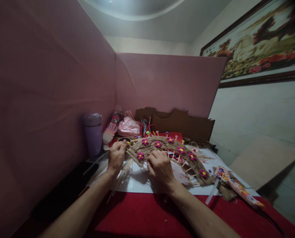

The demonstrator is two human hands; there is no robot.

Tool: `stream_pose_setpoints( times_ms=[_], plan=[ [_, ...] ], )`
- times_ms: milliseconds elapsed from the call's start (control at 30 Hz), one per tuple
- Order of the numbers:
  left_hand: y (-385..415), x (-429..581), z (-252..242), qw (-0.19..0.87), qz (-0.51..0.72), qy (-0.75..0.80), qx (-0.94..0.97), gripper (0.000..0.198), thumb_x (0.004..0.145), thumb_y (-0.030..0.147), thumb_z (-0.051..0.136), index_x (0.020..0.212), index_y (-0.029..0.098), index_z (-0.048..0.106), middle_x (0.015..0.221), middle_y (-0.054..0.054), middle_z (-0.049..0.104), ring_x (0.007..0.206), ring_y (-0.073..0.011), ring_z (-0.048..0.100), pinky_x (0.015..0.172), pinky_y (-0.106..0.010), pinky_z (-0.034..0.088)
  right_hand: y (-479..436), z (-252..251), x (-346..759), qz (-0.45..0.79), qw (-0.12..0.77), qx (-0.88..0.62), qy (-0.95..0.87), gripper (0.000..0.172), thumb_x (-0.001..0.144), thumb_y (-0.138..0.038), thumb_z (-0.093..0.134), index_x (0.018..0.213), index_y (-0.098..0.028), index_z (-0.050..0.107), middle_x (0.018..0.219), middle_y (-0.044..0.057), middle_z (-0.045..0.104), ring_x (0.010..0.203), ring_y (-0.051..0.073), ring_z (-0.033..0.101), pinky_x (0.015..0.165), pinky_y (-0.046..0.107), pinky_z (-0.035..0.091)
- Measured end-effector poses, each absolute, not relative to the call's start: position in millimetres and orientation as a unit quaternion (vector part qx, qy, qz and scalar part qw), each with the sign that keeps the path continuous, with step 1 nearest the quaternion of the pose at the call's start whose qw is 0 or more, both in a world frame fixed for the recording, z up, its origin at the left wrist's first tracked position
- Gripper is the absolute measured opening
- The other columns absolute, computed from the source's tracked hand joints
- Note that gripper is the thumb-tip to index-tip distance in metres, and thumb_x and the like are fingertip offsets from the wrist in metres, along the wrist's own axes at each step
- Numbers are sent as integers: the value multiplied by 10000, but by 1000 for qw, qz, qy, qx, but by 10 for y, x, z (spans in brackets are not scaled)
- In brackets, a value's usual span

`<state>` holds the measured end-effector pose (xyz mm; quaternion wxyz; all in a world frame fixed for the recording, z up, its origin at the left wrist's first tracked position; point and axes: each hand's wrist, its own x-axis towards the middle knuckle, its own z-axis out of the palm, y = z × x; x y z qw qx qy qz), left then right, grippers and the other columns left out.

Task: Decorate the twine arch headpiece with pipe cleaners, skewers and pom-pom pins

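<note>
A fan-shaped craft [167, 141] wound with brown twine arches over the white sheet, with several magenta flowers with yellow centres on it. Thin wooden sticks tipped with small coloured balls stick out along its outer edge, and more sticks run inward below. At its left end, my left hand [116, 157] is closed, thumb and fingertips pinching a stick with a yellow tip [128, 143]. My right hand [161, 168] has its fingers curled on the fan's inner edge; its fingertips are partly hidden. Behind that hand shows a pale dotted fabric piece [179, 172].
A purple tumbler [93, 137] stands at the left, near pink dotted cloth [129, 127]. Torn cardboard [177, 121] leans at the back. A flower-patterned glue gun [236, 188] with a clear glue stick lies right. Loose sticks [124, 173] lie left, on the white sheet over red cloth [137, 215].
</note>
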<state>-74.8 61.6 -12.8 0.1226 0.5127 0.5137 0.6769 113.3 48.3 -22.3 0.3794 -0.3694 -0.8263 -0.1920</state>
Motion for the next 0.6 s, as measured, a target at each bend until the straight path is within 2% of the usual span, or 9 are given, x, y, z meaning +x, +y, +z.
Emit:
stream_pose_setpoints(
  times_ms=[267, 600],
  plan=[
    [621, -748, -135, 129, 675, 515, 512, 432, 757, 545, 522, 736, 157, 712, 735, -58, 671, 690, -186, 581, 546, -262, 415, 481, -223, 1130, -186, 385, -366, -827, 139, 805, -163, 518, 672, -176, 557, 748, 47, 546, 754, 184, 441, 728, 316, 295],
    [634, -755, -147, 124, 677, 511, 515, 414, 764, 531, 525, 701, 164, 707, 733, -48, 652, 672, -169, 570, 558, -257, 413, 481, -220, 1129, -187, 387, -365, -826, 133, 799, -162, 523, 669, -175, 551, 745, 47, 544, 751, 184, 435, 722, 318, 294]
  ],
)
